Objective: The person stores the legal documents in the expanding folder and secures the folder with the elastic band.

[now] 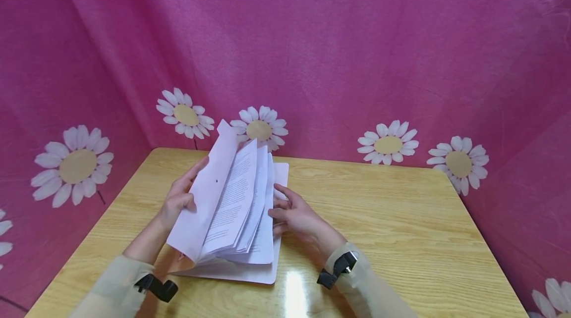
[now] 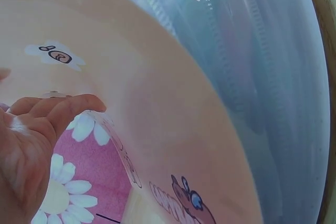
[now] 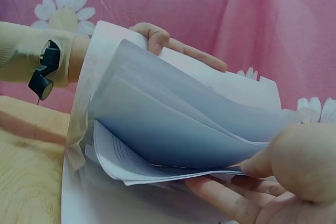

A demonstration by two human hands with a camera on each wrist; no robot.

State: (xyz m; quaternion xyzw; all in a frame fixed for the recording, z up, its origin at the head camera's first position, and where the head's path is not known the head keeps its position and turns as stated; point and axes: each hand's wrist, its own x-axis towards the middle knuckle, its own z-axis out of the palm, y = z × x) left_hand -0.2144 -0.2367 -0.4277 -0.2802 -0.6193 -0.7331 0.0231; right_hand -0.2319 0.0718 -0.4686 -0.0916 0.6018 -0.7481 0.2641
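A folder (image 1: 277,174) lies on the left half of the table, its pale front cover (image 1: 202,209) raised at a slant. My left hand (image 1: 179,201) grips the cover's left edge, thumb on the inner face and fingers behind. In the left wrist view, the cover's peach outer side (image 2: 157,87) carries cartoon drawings. Several printed sheets of paper (image 1: 234,199) stand fanned inside. At their right edge, my right hand (image 1: 296,214) pinches some sheets; the right wrist view shows its thumb above the paper edges (image 3: 173,174) and fingers below.
The light wooden table (image 1: 379,229) extends to the right of the folder. A pink cloth with daisies (image 1: 388,144) hangs behind and at both sides. Each wrist bears a black strapped device (image 1: 337,269). Beside the cover, a glossy bluish ribbed surface (image 2: 273,87) shows in the left wrist view.
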